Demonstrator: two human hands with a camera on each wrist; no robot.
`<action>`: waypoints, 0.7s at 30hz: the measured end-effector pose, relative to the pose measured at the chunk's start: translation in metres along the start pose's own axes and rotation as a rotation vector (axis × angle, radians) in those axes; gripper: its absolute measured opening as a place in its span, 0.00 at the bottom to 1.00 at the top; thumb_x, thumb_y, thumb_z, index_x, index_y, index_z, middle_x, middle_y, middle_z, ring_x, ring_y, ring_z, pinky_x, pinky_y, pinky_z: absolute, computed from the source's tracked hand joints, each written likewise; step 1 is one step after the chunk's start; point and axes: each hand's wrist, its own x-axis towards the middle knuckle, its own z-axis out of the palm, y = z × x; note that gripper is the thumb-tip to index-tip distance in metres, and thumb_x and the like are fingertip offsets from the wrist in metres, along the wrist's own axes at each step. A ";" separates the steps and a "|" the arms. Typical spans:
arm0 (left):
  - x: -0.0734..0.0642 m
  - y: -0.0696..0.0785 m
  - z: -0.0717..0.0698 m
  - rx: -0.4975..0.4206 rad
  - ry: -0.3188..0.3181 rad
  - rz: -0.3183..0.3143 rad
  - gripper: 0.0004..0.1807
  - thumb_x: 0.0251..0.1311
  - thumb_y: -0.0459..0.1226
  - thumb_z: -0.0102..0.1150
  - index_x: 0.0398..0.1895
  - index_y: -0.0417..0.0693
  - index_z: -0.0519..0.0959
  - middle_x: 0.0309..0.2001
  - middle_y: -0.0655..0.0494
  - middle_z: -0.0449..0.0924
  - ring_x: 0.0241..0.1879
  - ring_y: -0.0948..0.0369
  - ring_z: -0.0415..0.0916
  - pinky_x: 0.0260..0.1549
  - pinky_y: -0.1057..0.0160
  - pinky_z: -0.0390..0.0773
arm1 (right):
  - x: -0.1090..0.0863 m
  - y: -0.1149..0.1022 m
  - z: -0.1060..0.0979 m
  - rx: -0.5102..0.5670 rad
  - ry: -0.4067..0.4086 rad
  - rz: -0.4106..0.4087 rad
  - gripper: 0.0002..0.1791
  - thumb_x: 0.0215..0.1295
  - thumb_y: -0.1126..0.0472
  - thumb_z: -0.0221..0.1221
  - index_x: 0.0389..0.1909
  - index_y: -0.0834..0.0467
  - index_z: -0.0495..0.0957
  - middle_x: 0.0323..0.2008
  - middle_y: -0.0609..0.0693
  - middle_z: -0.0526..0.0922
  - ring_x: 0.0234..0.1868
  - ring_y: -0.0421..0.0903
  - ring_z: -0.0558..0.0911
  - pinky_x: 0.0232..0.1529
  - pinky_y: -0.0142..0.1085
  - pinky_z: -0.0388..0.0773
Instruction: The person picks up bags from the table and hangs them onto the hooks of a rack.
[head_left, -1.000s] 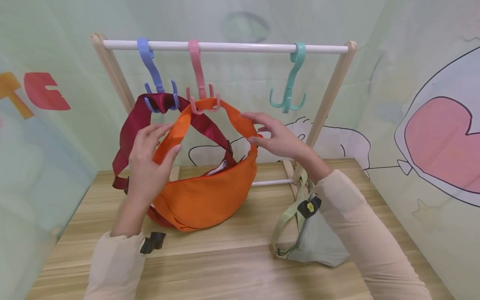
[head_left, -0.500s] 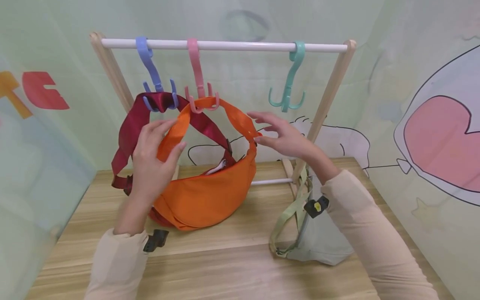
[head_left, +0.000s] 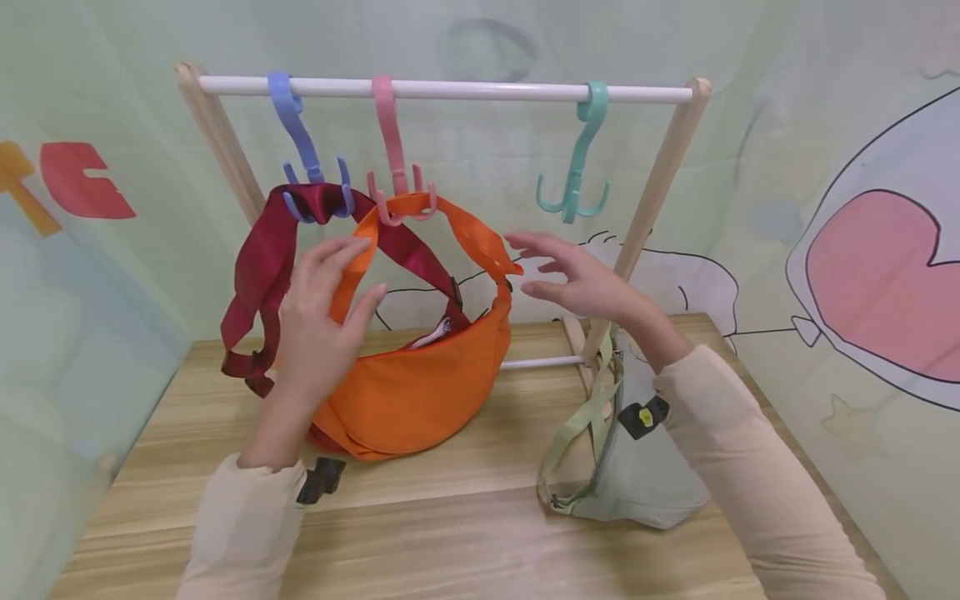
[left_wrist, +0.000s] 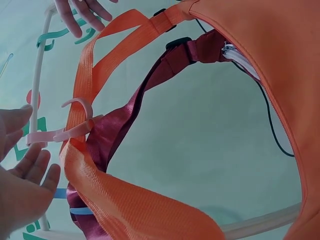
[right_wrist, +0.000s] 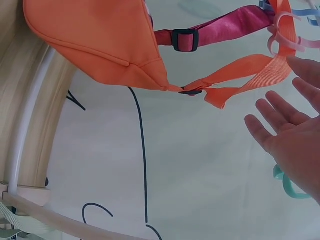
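Note:
An orange waist bag [head_left: 420, 404] hangs by its strap [head_left: 471, 232] from a pink hook [head_left: 392, 133]. Just left of that strap is my left hand [head_left: 318, 321], fingers loosely bent and thumb apart; in the left wrist view the left hand [left_wrist: 25, 185] has a gap between it and the strap. My right hand [head_left: 573, 279] is right of the strap, also holding nothing, and the right wrist view shows its fingers [right_wrist: 260, 130] spread apart from the webbing. Behind the orange bag, a dark red bag's strap [head_left: 262, 262] hangs on a blue hook [head_left: 298, 133].
A white rail [head_left: 487, 89] on wooden posts carries the hooks. A green hook [head_left: 576, 167] hangs bare towards the right. On the wooden table [head_left: 450, 533], a grey-green bag [head_left: 652, 475] with a pale strap [head_left: 570, 433] sits near the right post.
My right hand has let go of the orange strap and moved a little right. My left hand has shifted slightly right and stands apart from the strap. The bag still hangs.

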 end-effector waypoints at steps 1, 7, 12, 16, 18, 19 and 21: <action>0.000 0.000 0.001 -0.002 -0.001 0.004 0.24 0.52 0.29 0.62 0.55 0.39 0.72 0.54 0.41 0.68 0.55 0.52 0.64 0.52 0.47 0.66 | -0.001 0.001 0.000 -0.001 -0.003 0.000 0.32 0.61 0.66 0.57 0.66 0.59 0.58 0.63 0.51 0.63 0.59 0.48 0.66 0.57 0.43 0.64; -0.002 -0.001 0.005 -0.034 0.001 0.040 0.24 0.51 0.27 0.62 0.54 0.38 0.73 0.52 0.41 0.69 0.54 0.52 0.65 0.52 0.50 0.67 | -0.005 0.006 0.000 0.001 -0.019 0.013 0.32 0.61 0.67 0.56 0.66 0.60 0.58 0.63 0.53 0.64 0.59 0.49 0.66 0.57 0.44 0.64; -0.004 -0.003 0.009 -0.035 -0.005 0.062 0.24 0.50 0.26 0.63 0.54 0.37 0.73 0.51 0.41 0.69 0.53 0.52 0.66 0.51 0.51 0.68 | -0.009 0.010 0.002 0.003 -0.028 0.037 0.32 0.61 0.66 0.56 0.66 0.59 0.58 0.62 0.53 0.64 0.59 0.49 0.66 0.57 0.45 0.65; -0.006 -0.005 0.012 -0.017 -0.019 0.063 0.24 0.50 0.27 0.63 0.54 0.37 0.73 0.51 0.41 0.70 0.53 0.52 0.66 0.50 0.51 0.68 | -0.011 0.013 0.003 0.002 -0.031 0.055 0.32 0.61 0.67 0.57 0.66 0.59 0.58 0.62 0.53 0.65 0.59 0.49 0.67 0.57 0.44 0.65; -0.007 -0.005 0.013 -0.015 -0.027 0.063 0.24 0.50 0.27 0.63 0.53 0.37 0.73 0.51 0.41 0.70 0.53 0.52 0.66 0.50 0.50 0.68 | -0.012 0.014 0.004 0.002 -0.033 0.066 0.32 0.61 0.66 0.57 0.66 0.58 0.59 0.62 0.53 0.65 0.58 0.48 0.67 0.57 0.44 0.65; -0.008 -0.006 0.013 -0.015 -0.031 0.063 0.24 0.50 0.27 0.63 0.53 0.37 0.73 0.51 0.41 0.69 0.53 0.52 0.66 0.50 0.50 0.68 | -0.013 0.015 0.005 0.002 -0.035 0.070 0.32 0.61 0.66 0.57 0.66 0.58 0.59 0.62 0.53 0.65 0.58 0.48 0.67 0.57 0.44 0.65; -0.009 -0.006 0.014 -0.014 -0.038 0.064 0.24 0.50 0.27 0.63 0.53 0.37 0.74 0.51 0.41 0.69 0.53 0.51 0.66 0.50 0.51 0.68 | -0.014 0.016 0.006 0.004 -0.037 0.075 0.32 0.61 0.66 0.57 0.66 0.58 0.59 0.62 0.53 0.66 0.58 0.49 0.67 0.57 0.44 0.65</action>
